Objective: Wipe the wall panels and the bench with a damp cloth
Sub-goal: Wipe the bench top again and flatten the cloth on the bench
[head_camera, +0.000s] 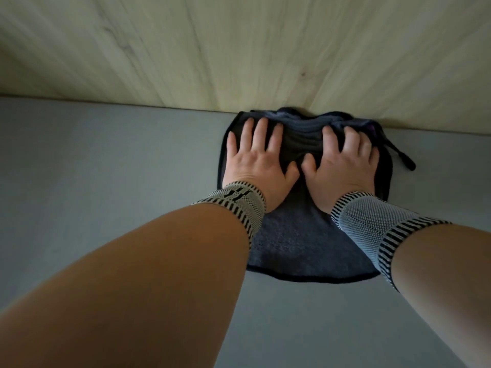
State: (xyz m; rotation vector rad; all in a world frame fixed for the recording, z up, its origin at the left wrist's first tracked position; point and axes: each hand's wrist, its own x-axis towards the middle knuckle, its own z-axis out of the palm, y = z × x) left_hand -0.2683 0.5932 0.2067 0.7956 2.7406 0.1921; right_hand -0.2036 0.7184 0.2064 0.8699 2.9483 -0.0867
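Both hands, left hand (pixel 259 166) and right hand (pixel 342 166), press the dark cloth (pixel 300 235) with fingers spread flat. Cloth lies on the grey table (pixel 106 160), its far edge bunched against the wall panel (pixel 239 49).

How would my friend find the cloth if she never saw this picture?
Look at the flat grey bench where it meets the pale wooden wall panels. Pushed up against that join lies the cloth, with the left hand and right hand pressing on it. It is the only dark, soft thing there, bunched up at the wall.
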